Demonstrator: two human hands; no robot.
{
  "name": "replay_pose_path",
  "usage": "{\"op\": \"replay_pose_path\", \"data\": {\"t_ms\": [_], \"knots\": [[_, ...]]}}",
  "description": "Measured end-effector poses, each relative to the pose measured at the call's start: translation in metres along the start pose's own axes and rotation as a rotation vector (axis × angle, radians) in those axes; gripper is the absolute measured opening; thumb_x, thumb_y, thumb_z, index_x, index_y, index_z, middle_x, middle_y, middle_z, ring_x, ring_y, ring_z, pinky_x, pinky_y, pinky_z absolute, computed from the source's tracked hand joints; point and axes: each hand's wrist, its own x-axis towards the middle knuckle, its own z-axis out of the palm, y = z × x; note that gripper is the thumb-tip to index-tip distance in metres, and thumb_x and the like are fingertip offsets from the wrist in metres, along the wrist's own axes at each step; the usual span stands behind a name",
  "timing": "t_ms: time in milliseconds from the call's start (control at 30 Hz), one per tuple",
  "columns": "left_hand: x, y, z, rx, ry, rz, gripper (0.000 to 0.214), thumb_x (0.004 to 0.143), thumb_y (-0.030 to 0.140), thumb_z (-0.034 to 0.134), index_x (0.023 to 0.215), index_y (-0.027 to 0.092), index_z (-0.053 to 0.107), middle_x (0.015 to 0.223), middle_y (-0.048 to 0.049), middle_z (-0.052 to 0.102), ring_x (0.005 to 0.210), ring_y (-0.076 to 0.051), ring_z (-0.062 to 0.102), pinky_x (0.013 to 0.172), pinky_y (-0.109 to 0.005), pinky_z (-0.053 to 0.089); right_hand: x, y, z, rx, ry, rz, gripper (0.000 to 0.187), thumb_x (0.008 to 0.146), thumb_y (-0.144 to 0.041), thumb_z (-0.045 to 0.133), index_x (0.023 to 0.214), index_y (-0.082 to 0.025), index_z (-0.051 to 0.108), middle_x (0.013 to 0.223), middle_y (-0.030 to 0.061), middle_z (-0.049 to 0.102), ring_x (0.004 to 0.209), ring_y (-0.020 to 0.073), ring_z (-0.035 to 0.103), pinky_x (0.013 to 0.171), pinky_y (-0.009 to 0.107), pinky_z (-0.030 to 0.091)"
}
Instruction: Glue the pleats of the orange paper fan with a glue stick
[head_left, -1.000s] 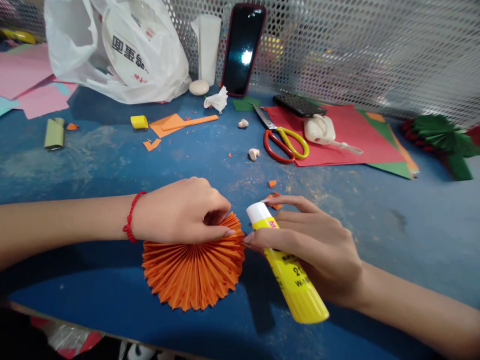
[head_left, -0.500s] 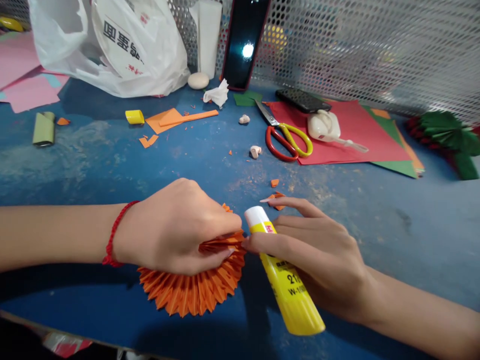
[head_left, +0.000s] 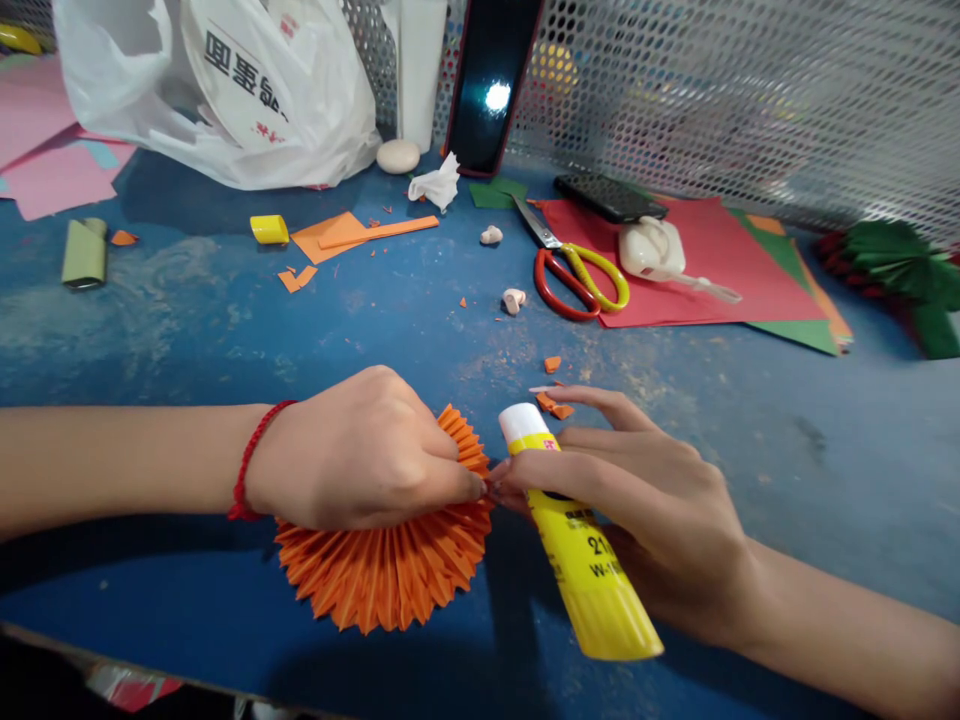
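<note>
Left hand: our left hand (head_left: 360, 455) is curled over the top of the paper fan (head_left: 386, 560), thumb and fingertips pinching its folds at the right side, where they meet the right hand's fingertips.
Right hand: our right hand (head_left: 637, 500) grips a glue stick (head_left: 581, 555) against the palm; the forefinger stretches left to touch the fan's edge, and the other fingers are spread loosely above the tube.
Paper fan: we see an orange pleated half-circle lying flat near the front edge of the table (head_left: 750, 430), just left of the middle, its pleats fanning out toward us below the left hand.
Glue stick: a yellow tube, its white end pointing away from us and just beside the fan, its base tilted toward the front edge.
Wrist: a red cord bracelet (head_left: 251, 470) circles our left wrist.
Scraps: small orange paper scraps (head_left: 555, 405) lie just behind the right fingertips.
Middle of the table: scissors (head_left: 574, 275) with red and yellow handles lie toward the back, partly on a red paper sheet (head_left: 705, 265).
On the red sheet: a black phone (head_left: 609, 198) and a white tape holder (head_left: 651, 250).
Back edge: another phone (head_left: 491, 85) leans upright against a perforated metal screen (head_left: 750, 100), with a white plastic bag (head_left: 225, 90) toward the back left corner.
Left of middle: a yellow cap (head_left: 269, 229) beside orange paper offcuts (head_left: 337, 235).
Left edge: pink paper (head_left: 52, 170) and a small green tube (head_left: 84, 253).
Right edge: a green and red paper fan (head_left: 892, 275).
</note>
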Motion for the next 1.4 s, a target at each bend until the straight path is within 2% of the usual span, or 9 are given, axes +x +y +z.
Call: {"op": "replay_pose_path", "data": {"t_ms": [167,467,633,800,967,1200,1400], "knots": [[-0.0008,-0.0016,0.0003,0.021,0.032,0.028,0.028,0.094,0.013,0.049,0.074,0.02,0.067,0.056,0.0005,0.059,0.047,-0.013,0.049,0.046,-0.032,0.026,0.0005,-0.0013,0.0006,0.013,0.045,0.038,0.03,0.087,0.0,0.052,0.105,-0.022,0.061,0.074,-0.0039,0.071,0.057,0.0106,0.065,0.104,0.042,0.046],[-0.0002,-0.0036,0.0051,-0.051,0.056,-0.012,0.027,0.093,0.015,0.054,0.071,0.017,0.069,0.057,0.0009,0.062,0.048,-0.012,0.053,0.047,-0.032,0.028,0.0002,0.0001,0.0025,-0.032,0.058,0.01,0.028,0.088,-0.003,0.056,0.108,-0.023,0.06,0.076,-0.0046,0.072,0.057,0.0112,0.067,0.103,0.043,0.048],[0.0024,-0.0014,0.0009,-0.124,0.081,-0.082,0.018,0.092,0.019,0.059,0.077,0.018,0.07,0.061,0.0013,0.067,0.052,-0.012,0.059,0.049,-0.028,0.035,0.0006,0.0011,0.004,-0.003,0.114,0.049,0.028,0.086,0.0,0.057,0.105,-0.021,0.059,0.073,-0.0054,0.071,0.061,0.0114,0.068,0.102,0.042,0.049],[0.0037,-0.0026,-0.0011,-0.15,0.061,-0.074,0.014,0.091,0.02,0.059,0.083,0.019,0.071,0.065,0.0002,0.07,0.054,-0.013,0.062,0.049,-0.027,0.036,0.0015,0.0009,0.0037,0.027,0.113,0.104,0.027,0.086,-0.007,0.067,0.107,-0.023,0.06,0.081,-0.0078,0.073,0.065,0.0097,0.068,0.104,0.038,0.048],[0.0035,-0.0028,-0.0005,-0.17,0.053,-0.073,0.014,0.091,0.02,0.059,0.085,0.02,0.071,0.067,0.0,0.071,0.055,-0.012,0.062,0.049,-0.027,0.037,0.0015,0.0017,0.0039,0.024,0.094,0.13,0.031,0.085,-0.008,0.069,0.109,-0.025,0.059,0.08,-0.0092,0.072,0.063,0.0089,0.067,0.107,0.036,0.046],[0.0024,-0.0041,-0.0039,-0.083,0.052,-0.041,0.015,0.092,0.023,0.058,0.083,0.02,0.07,0.064,0.0,0.067,0.053,-0.013,0.059,0.048,-0.029,0.03,0.0012,0.004,0.0062,0.033,0.119,0.123,0.029,0.086,-0.01,0.068,0.108,-0.026,0.058,0.08,-0.0078,0.073,0.064,0.0112,0.068,0.106,0.037,0.046],[0.0025,-0.0031,-0.0048,-0.056,-0.013,-0.105,0.018,0.093,0.024,0.055,0.084,0.021,0.07,0.065,0.0003,0.066,0.055,-0.013,0.059,0.05,-0.027,0.034,0.0008,0.0041,0.0071,0.043,0.117,0.122,0.03,0.084,-0.007,0.068,0.107,-0.024,0.059,0.078,-0.0084,0.072,0.064,0.0097,0.067,0.107,0.036,0.045]]}}
